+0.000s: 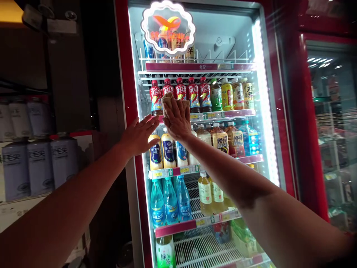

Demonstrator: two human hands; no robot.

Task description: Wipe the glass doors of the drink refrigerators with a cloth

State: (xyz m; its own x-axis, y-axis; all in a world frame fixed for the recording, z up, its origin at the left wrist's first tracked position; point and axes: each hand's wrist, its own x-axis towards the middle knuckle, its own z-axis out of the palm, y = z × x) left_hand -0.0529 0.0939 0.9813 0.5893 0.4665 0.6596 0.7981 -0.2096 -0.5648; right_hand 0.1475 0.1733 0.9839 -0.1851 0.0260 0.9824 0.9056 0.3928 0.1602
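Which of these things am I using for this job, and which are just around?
In use:
- brown cloth, under the right hand
- glass door
- left hand, spread at the door

Just around:
- red-capped bottles
- blue bottles
- lit sign
- purple-grey containers, left

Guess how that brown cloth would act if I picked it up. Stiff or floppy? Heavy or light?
The brown cloth would probably be floppy, since its edges look soft and crumpled around the fingers of the right hand. It's likely light, being little bigger than the hand, though I can't tell whether it's wet, which would add weight.
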